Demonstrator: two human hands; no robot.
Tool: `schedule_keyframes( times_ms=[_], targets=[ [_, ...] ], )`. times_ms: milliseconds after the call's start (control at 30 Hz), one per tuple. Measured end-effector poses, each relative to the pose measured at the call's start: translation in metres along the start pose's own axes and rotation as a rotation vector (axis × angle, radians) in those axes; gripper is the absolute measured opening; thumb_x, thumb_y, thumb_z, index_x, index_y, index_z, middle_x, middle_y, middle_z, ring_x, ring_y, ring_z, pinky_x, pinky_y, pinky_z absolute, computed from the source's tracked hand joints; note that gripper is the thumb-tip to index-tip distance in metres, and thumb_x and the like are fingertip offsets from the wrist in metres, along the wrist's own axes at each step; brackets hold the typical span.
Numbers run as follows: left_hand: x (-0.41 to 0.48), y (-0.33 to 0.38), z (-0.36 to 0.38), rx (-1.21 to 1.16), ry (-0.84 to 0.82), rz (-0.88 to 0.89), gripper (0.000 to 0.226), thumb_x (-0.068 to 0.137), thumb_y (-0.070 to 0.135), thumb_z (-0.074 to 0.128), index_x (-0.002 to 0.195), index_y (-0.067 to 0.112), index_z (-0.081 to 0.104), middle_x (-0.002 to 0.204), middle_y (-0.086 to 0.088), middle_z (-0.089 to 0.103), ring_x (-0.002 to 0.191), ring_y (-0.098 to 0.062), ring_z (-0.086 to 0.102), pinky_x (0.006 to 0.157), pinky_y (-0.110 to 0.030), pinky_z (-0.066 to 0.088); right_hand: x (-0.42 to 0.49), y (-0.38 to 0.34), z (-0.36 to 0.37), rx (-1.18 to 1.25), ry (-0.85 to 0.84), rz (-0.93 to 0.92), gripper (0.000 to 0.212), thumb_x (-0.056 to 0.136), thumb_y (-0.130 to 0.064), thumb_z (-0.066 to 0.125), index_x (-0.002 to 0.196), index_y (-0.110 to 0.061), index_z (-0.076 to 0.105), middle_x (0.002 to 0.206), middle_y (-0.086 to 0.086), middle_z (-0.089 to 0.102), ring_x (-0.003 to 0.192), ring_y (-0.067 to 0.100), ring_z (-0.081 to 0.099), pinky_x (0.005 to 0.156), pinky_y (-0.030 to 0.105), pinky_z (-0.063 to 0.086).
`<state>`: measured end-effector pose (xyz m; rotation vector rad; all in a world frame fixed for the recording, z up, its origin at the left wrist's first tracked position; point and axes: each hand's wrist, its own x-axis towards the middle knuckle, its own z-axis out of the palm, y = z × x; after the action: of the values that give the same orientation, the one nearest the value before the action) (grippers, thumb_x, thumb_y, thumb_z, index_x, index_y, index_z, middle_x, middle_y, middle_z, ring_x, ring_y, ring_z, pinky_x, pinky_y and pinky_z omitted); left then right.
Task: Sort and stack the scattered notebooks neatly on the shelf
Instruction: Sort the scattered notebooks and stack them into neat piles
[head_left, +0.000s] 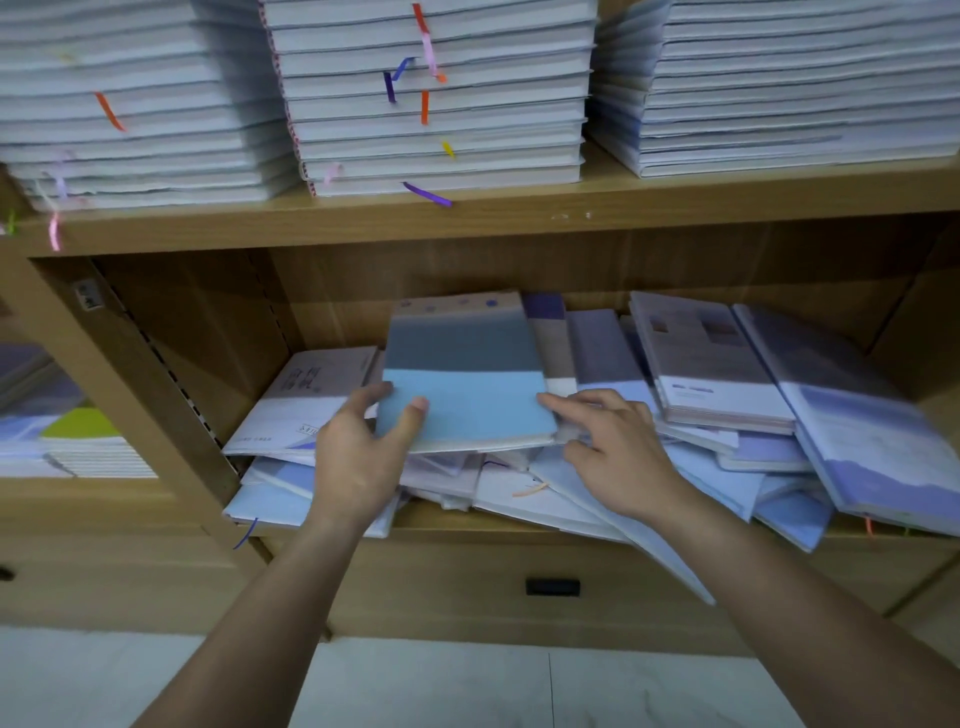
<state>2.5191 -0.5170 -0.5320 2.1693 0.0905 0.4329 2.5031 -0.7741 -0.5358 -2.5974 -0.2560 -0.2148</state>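
Item: blue notebook (467, 400), two-tone cover, lying on top of the scattered notebooks (717, 374) in the middle of the lower shelf (436, 514), tilted slightly up toward the back. Left hand (358, 457): grips the notebook's left edge, thumb on the cover, fingers curled round the side. Right hand (618, 457): not gripping; index finger extended to touch the right edge, other fingers loose. Heap beneath: pale blue and lilac covers, overlapping at odd angles, several overhanging the shelf front. Upper shelf (519, 218): three tidy stacks (436, 104), ribbon markers hanging. Handling note: lift the top notebook level with both edges supported so the loose ones beneath do not slide out; square its corners before laying it down.
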Motion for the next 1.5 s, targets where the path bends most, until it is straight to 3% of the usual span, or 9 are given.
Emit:
schedule_keyframes(
  times_ms=[133, 333, 500, 667, 767, 1100, 1233, 1367, 1500],
  targets=[
    [0.004, -0.012, -0.014, 0.120, 0.027, -0.072, 0.069, 0.085, 0.046, 0.071, 0.139, 0.011, 0.047, 0.127, -0.010, 0.055, 0.112, -0.028, 0.056, 0.091, -0.036, 0.046, 0.005, -0.015, 0.013, -0.001, -0.017, -0.109, 0.056, 0.095, -0.029, 0.051, 0.149, -0.035, 0.042, 0.146, -0.005, 0.046, 0.139, 0.012, 0.027, 0.106, 0.029, 0.019],
    [0.006, -0.018, -0.024, 0.037, -0.063, -0.144, 0.067, 0.086, 0.042, 0.073, 0.136, 0.008, 0.045, 0.111, -0.003, 0.062, 0.094, -0.022, 0.056, 0.078, -0.030, 0.042, 0.009, -0.007, 0.026, -0.073, 0.125, 0.027, 0.053, 0.102, -0.032, 0.046, 0.152, -0.017, 0.038, 0.164, 0.002, 0.024, 0.147, 0.021, 0.023, 0.116, 0.038, 0.023],
    [0.011, -0.035, -0.041, 0.010, -0.047, -0.201, 0.068, 0.089, 0.044, 0.068, 0.141, 0.006, 0.045, 0.124, -0.011, 0.066, 0.109, -0.031, 0.063, 0.092, -0.045, 0.053, 0.004, 0.008, 0.024, 0.043, 0.153, 0.106, 0.063, 0.096, -0.046, 0.059, 0.150, -0.019, 0.042, 0.150, 0.005, 0.045, 0.143, 0.020, 0.027, 0.113, 0.035, 0.029],
    [0.007, -0.038, -0.045, 0.022, -0.041, -0.171, 0.048, 0.089, 0.043, 0.069, 0.124, 0.013, 0.060, 0.114, -0.004, 0.071, 0.098, -0.025, 0.067, 0.085, -0.045, 0.057, 0.000, 0.021, 0.018, 0.299, 0.190, 0.121, 0.059, 0.087, -0.043, 0.073, 0.141, -0.030, 0.053, 0.139, -0.002, 0.054, 0.132, 0.017, 0.047, 0.110, 0.040, 0.042],
    [0.007, -0.037, -0.046, 0.022, -0.036, -0.156, 0.050, 0.089, 0.042, 0.068, 0.128, 0.013, 0.058, 0.114, -0.003, 0.069, 0.098, -0.024, 0.066, 0.084, -0.044, 0.057, 0.000, 0.020, 0.015, 0.393, 0.205, 0.098, 0.056, 0.087, -0.041, 0.074, 0.139, -0.037, 0.054, 0.140, -0.010, 0.053, 0.129, 0.007, 0.048, 0.108, 0.031, 0.041],
    [0.006, -0.019, -0.018, -0.086, 0.004, -0.091, 0.034, 0.090, 0.031, 0.070, 0.118, 0.014, 0.062, 0.103, 0.003, 0.066, 0.093, -0.020, 0.063, 0.072, -0.026, 0.048, -0.002, 0.023, 0.008, 0.275, 0.247, 0.062, 0.026, 0.100, -0.030, 0.057, 0.124, -0.027, 0.067, 0.130, -0.011, 0.059, 0.127, 0.014, 0.046, 0.105, 0.029, 0.035],
    [0.018, -0.008, 0.007, -0.133, -0.171, -0.058, 0.069, 0.066, 0.057, 0.080, 0.123, 0.027, 0.057, 0.115, 0.005, 0.068, 0.101, -0.014, 0.066, 0.084, -0.032, 0.056, -0.007, 0.020, 0.004, 0.217, 0.136, 0.027, 0.049, 0.101, -0.040, 0.051, 0.149, -0.030, 0.044, 0.150, -0.011, 0.044, 0.140, 0.011, 0.033, 0.115, 0.035, 0.030],
    [0.024, -0.005, 0.028, -0.045, -0.374, -0.033, 0.091, 0.048, 0.069, 0.086, 0.125, 0.046, 0.044, 0.120, 0.007, 0.062, 0.117, -0.015, 0.058, 0.097, -0.040, 0.053, -0.007, 0.020, 0.010, 0.101, 0.075, 0.013, 0.061, 0.098, -0.048, 0.053, 0.153, -0.028, 0.036, 0.157, -0.009, 0.032, 0.143, 0.014, 0.028, 0.114, 0.031, 0.026],
    [0.026, -0.001, 0.036, 0.015, -0.346, 0.061, 0.090, 0.054, 0.067, 0.087, 0.129, 0.041, 0.044, 0.115, 0.009, 0.061, 0.116, -0.018, 0.055, 0.096, -0.040, 0.052, -0.002, 0.024, 0.012, 0.234, 0.126, 0.074, 0.058, 0.098, -0.047, 0.055, 0.151, -0.030, 0.040, 0.154, -0.012, 0.031, 0.141, 0.010, 0.032, 0.112, 0.030, 0.034]
  ],
)
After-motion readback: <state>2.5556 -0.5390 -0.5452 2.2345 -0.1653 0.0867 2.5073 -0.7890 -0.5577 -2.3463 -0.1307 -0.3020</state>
